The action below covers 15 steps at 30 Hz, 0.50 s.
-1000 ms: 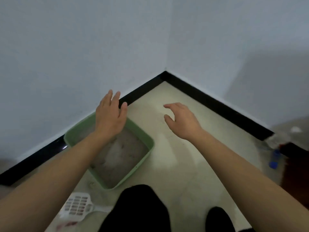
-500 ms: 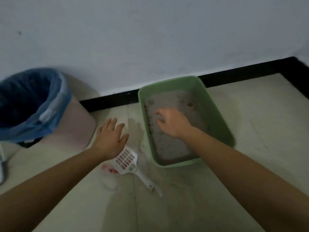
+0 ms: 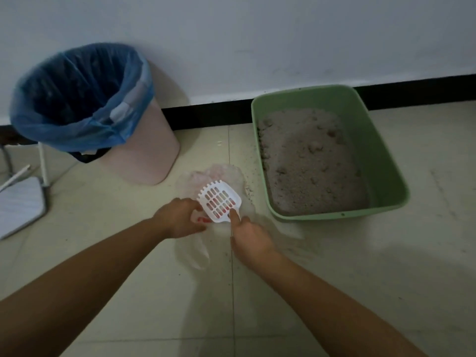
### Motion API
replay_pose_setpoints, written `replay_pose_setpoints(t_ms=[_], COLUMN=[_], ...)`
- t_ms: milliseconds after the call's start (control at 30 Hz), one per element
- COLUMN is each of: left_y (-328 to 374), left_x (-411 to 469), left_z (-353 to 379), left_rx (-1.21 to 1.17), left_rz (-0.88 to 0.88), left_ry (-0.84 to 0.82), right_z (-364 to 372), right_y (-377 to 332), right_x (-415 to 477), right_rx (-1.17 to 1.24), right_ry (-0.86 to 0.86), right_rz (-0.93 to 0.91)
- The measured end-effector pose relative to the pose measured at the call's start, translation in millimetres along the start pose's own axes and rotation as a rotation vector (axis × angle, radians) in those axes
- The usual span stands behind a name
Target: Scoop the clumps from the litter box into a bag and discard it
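The right hand (image 3: 251,238) is closed around the handle of the white scoop (image 3: 219,202). Its index finger is stretched forward along the neck, and the palm hides the handle itself. The slotted head of the scoop points away from the person and toward the wall (image 3: 257,42).

The left hand (image 3: 180,220) is just to the left of the scoop, and its bent fingers touch the left edge of the head. I cannot tell whether they pinch something or only rest there.

Under the scoop and both hands a thin, half-transparent bag (image 3: 193,253) with red print lies flat on the tiled floor (image 3: 154,305).

Just right of the bag, a few grains (image 3: 248,188) are scattered on the floor. Beyond them stands the green litter box (image 3: 381,155), with its far end against the black baseboard (image 3: 206,115) at the floor's edge. Grey litter (image 3: 309,176) fills it, and some clumps (image 3: 313,146) show on the surface.

To the left, near the same edge, stands a pink bin (image 3: 144,155) with a blue liner (image 3: 77,99). At the far left of the floor lies a flat white object (image 3: 18,204).
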<state>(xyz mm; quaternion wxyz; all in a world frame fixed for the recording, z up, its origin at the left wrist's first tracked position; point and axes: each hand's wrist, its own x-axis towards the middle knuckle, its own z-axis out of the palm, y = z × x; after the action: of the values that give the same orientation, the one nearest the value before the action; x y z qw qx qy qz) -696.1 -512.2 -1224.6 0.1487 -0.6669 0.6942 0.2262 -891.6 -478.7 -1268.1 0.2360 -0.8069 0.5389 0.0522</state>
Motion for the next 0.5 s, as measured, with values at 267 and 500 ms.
replay_pose_setpoints(t_ms=[267,500], left_y=[-9,-7], left_x=[-5,-3], left_z=[34,40], left_rx=[0.067,-0.123], left_rz=[0.086,0.172], left_ry=[-0.107,-0.010], right_z=[11,7], right_y=[8,-3], right_x=[-2,10], right_rx=[0.112,0.081], right_ry=[0.006,0.169], right_rz=[0.034,-0.039])
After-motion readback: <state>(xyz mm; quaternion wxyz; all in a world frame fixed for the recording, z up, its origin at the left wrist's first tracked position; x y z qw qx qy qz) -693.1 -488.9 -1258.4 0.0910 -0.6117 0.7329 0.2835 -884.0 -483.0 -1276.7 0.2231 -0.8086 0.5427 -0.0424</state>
